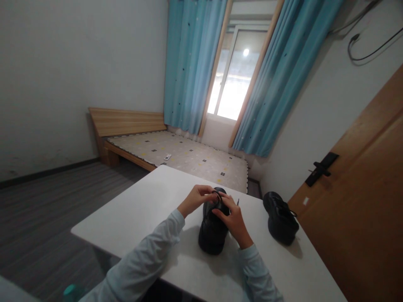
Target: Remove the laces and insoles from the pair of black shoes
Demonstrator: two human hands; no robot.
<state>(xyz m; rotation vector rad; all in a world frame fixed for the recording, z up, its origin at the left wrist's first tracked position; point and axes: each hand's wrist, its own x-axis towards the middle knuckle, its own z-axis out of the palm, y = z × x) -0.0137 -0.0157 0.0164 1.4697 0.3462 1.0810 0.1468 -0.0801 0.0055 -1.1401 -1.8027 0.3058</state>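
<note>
A black shoe [213, 238] stands on the white table [141, 209] in front of me, heel end toward me. Over its upper, my left hand [202, 196] is closed in a pinch on a dark shoelace [218, 194], which curves in a loop between my two hands. From the other side, my right hand [232, 217] reaches across the shoe with thumb and fingers bent in on the same lace. My fingers hide part of the lacing and the shoe's front. A second black shoe [282, 222] lies apart at the table's right side.
Beyond the table is a wooden bed [126, 121] with a patterned mattress [189, 155], and a small white remote [168, 157] lies on it. Blue curtains [192, 63] flank the window. A wooden door [362, 188] is close to the table's right edge.
</note>
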